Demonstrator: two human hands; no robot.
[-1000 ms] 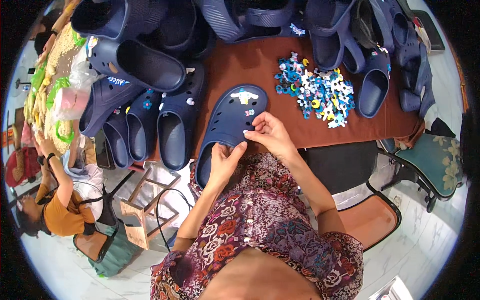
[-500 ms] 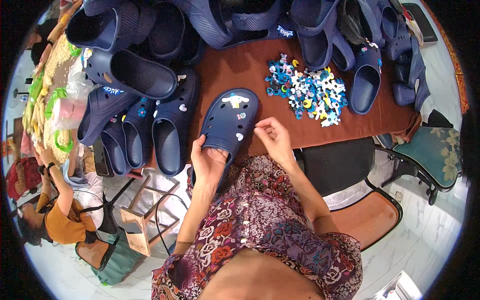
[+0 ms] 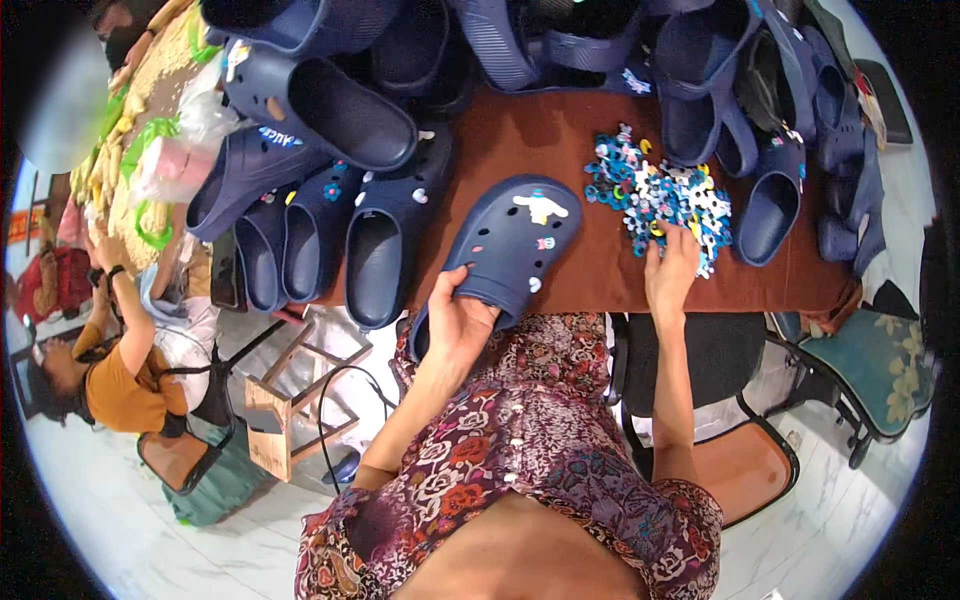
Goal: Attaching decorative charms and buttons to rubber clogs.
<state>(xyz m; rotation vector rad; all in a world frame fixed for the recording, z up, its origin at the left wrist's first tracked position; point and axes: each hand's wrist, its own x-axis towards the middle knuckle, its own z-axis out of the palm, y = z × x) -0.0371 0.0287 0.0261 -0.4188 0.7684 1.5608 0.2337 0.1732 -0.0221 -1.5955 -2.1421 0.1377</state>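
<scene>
– Since the earlier frame, the right hand [image 3: 672, 265] has been moved from beside the clog [image 3: 505, 240] to the pile of charms [image 3: 702, 205]. Which step is that?
– Apparently a charm is being picked. The fingers are bunched narrow at the pile's near side; whether anything is gripped cannot be told.
– And the clog?
– It is held by the left hand [image 3: 462, 325], thumb outside, fingers in the opening, at the near edge of the table [image 3: 530, 130].
– What is called for next?
– Probably one charm to be singled out by a fine pinch.

Navy clog [image 3: 507, 228] beside colourful charm pile [image 3: 684, 203]
</scene>
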